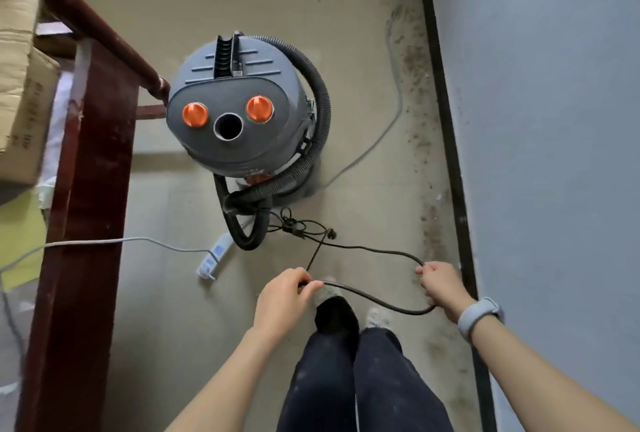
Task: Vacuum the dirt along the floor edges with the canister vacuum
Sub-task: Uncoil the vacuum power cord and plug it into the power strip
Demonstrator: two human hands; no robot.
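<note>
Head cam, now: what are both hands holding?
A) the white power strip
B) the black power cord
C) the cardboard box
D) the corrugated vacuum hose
B: the left hand and right hand each grip the black power cord, which sags in a loop between them; the white power strip lies untouched on the floor.

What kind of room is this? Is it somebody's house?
Probably a room in a home, used partly for storage. Dark wooden furniture stands by stacked cardboard boxes, a power strip lies on the dusty floor, and dirt gathers along the wall's baseboard.
</note>
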